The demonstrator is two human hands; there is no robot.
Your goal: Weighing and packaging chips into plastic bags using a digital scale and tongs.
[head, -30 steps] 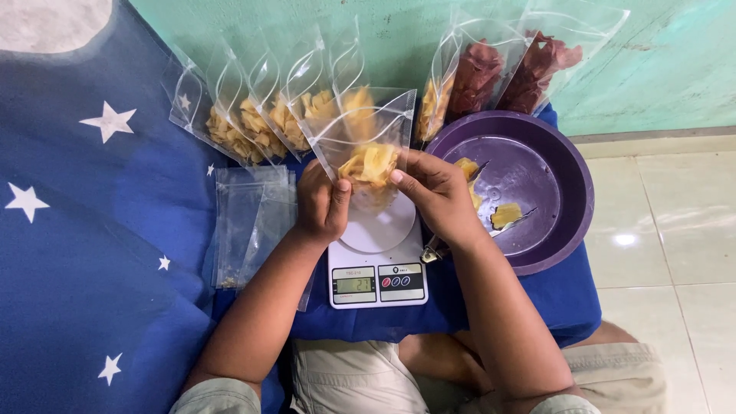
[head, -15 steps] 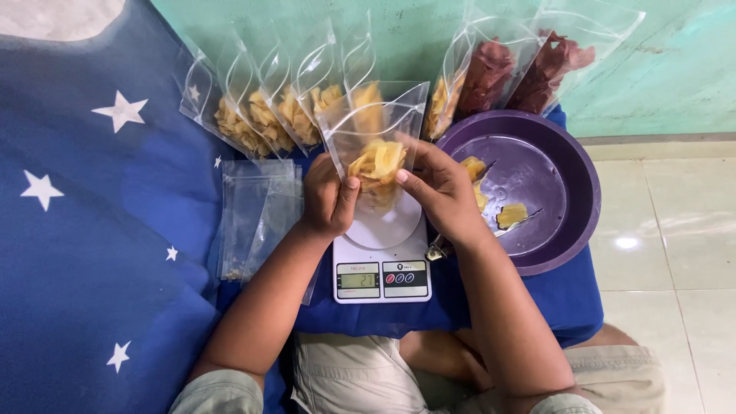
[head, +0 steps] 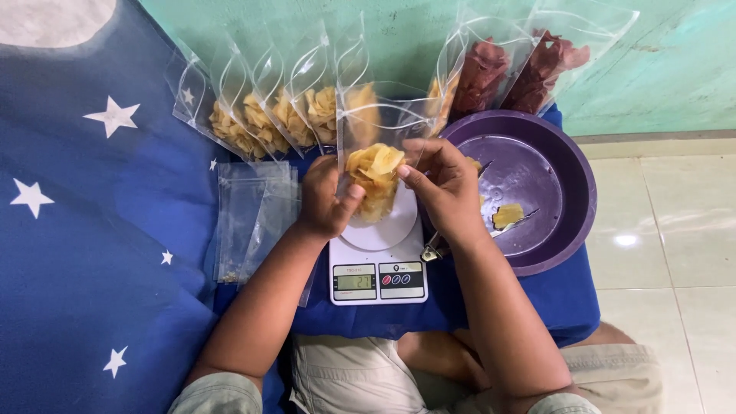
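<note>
**Over the Scale, Two Hands Hold a Bag of Chips**

Above the white kitchen scale (head: 377, 264), a person holds up a clear plastic bag (head: 377, 134) with yellow chips (head: 373, 178) inside. The left hand (head: 326, 201) grips the bag's left side, thumb pressed on the front. The right hand (head: 441, 188) pinches the bag's right side with its fingertips. The bag stands upright, and its bottom hangs just over the round plate of the scale; I cannot tell if it touches. The scale's little screen is lit.

Behind the bag, a row of filled bags with yellow chips (head: 264, 115) leans against the green wall (head: 675, 61). To the right of them, two bags of dark red chips (head: 510, 73) lean there too. A big purple bowl (head: 571, 165) sits just beside the right hand, with a few yellow chips (head: 506, 215) left in it. A flat pile of empty clear bags (head: 249, 222) lies left of the scale. Everything rests on a blue cloth with white stars (head: 84, 230). White floor tiles (head: 667, 230) show at the right.
</note>
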